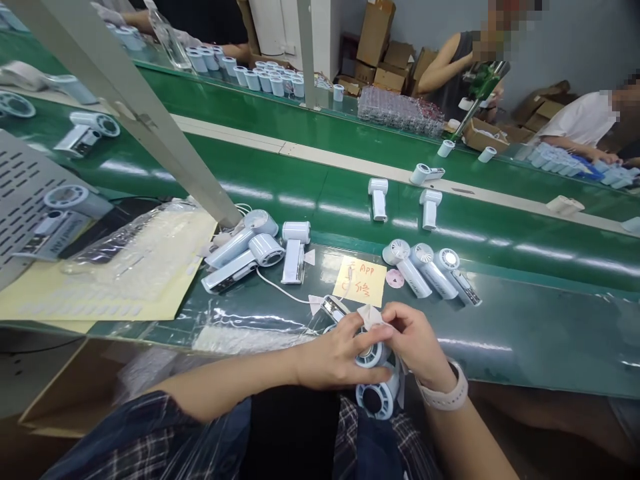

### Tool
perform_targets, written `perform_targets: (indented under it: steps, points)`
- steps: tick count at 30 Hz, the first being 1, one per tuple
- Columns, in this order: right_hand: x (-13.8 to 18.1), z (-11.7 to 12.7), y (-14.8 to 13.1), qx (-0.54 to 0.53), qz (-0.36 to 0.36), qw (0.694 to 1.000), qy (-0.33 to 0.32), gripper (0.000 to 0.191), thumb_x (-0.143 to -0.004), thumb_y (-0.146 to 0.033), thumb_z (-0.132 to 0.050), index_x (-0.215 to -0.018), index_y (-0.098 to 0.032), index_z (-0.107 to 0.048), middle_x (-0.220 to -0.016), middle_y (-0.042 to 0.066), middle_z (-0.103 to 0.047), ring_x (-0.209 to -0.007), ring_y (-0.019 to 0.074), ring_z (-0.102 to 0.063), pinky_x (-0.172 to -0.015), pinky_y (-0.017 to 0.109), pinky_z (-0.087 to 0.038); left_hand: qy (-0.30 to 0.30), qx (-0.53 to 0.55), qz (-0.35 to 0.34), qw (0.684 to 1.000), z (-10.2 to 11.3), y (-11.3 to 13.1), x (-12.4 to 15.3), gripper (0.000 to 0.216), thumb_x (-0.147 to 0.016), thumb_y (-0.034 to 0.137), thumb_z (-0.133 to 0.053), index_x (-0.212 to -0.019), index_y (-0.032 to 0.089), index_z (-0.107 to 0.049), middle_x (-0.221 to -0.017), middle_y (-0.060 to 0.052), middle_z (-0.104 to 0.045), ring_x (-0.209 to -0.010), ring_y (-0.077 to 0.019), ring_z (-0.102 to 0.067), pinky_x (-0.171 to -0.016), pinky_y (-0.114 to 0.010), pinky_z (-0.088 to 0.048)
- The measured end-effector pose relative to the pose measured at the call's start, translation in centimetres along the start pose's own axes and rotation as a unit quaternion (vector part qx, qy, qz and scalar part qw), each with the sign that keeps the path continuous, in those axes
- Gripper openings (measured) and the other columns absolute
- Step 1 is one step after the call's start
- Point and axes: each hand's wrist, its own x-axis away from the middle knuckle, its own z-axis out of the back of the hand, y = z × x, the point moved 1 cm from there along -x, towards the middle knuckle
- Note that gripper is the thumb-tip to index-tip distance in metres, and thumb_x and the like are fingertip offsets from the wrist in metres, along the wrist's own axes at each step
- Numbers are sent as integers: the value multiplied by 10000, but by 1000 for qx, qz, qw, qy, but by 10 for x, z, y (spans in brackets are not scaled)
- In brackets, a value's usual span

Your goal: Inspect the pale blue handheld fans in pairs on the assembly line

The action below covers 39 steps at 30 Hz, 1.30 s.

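Observation:
My left hand (333, 353) is wrapped round a light blue handheld fan (369, 359), its round grille facing me. Pinched in my right hand (417, 340) is a small, crumpled white piece (371, 316), paper or cloth, just above that fan; my left fingertips touch it too. Below, close to my lap, a second fan head (376, 400) shows a dark centre. The panel of another handle (334, 308) sticks out behind my left hand, and I cannot tell which fan it belongs to. A yellow note (360, 280) with red handwriting lies just beyond my hands.
Several fans (423, 267) lie right of the note, and others (245, 250) to the left with a white cable. A green conveyor belt (320, 193) carrying fans crosses beyond the bench. A slanted metal post (165, 140) rises at left. Co-workers (450, 67) are across the line.

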Motion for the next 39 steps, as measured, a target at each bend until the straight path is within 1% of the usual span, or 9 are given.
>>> perform_targets:
  steps: [3,6,15,18,22,27,29,34,39]
  points:
    - [-4,-2,-2,-10,14,999,-36,322,-774,-367,-784,-650,-206,-533,-638,-45,-502,-594,125,-459,-570,250,-400,26,0,-6,1000,1,0,3,535,-761,121,-805,-1245,303,-666,-1720,-79,26,-1062,-247,-494,-884,-432,-515]
    - [-7,-3,-7,-10,22,994,-104,351,-747,-380,-815,-620,-202,-540,-621,-40,-519,-589,125,-467,-573,253,-417,-5,-6,0,1000,-2,0,10,587,-754,133,-820,-1279,330,-648,-1719,-95,-51,-1056,-238,-519,-971,-488,-491]
    - [-14,-7,-1,-1,3,1000,-15,222,-819,-369,-731,-728,-199,-620,-694,-12,-603,-659,155,-562,-618,266,-478,20,22,24,999,-2,-2,12,583,-749,151,-834,-1260,372,-661,-1724,-34,52,-1147,-282,-499,-923,-448,-520]
    - [-3,-1,-4,27,34,999,19,216,-915,-406,-638,-926,-201,-702,-770,17,-659,-724,181,-625,-678,294,-518,43,50,36,997,5,-4,3,519,-764,146,-821,-1224,340,-678,-1704,-37,-24,-1315,-336,-431,-1041,-471,-487]
    - [22,-3,-10,138,54,985,83,340,-901,-335,-660,-1220,-223,-622,-621,-62,-547,-535,150,-546,-520,257,-454,57,68,40,995,9,-6,-4,495,-754,147,-828,-1196,313,-679,-1688,-69,-45,-1346,-341,-425,-1080,-477,-471]
    - [32,-14,-17,242,114,958,104,68,-905,-250,-608,-932,-228,-667,-617,-38,-568,-515,146,-548,-498,254,-441,50,68,36,996,7,-6,-3,506,-791,174,-805,-1242,320,-627,-1669,-94,-123,-1322,-318,-449,-1078,-492,-468]
    - [30,-15,-20,251,144,952,99,107,-912,-238,-588,-841,-229,-667,-633,-20,-610,-521,149,-557,-509,260,-456,45,60,37,996,6,-6,-2,561,-786,179,-813,-1281,345,-607,-1658,-101,-171,-1293,-314,-463,-1055,-493,-480]
    - [27,-15,-18,279,197,936,82,153,-967,-202,-541,-958,-240,-689,-792,27,-718,-650,182,-650,-600,282,-522,79,54,23,995,7,-4,-6,466,-780,140,-800,-1196,293,-655,-1685,-85,-40,-1240,-297,-448,-1010,-471,-496]
    - [30,-17,-15,294,256,918,67,172,-997,-165,-520,-919,-245,-650,-746,6,-670,-636,166,-630,-595,262,-516,70,46,26,996,8,-3,-6,446,-784,157,-787,-1183,313,-665,-1680,-80,-72,-1203,-297,-447,-964,-457,-499]
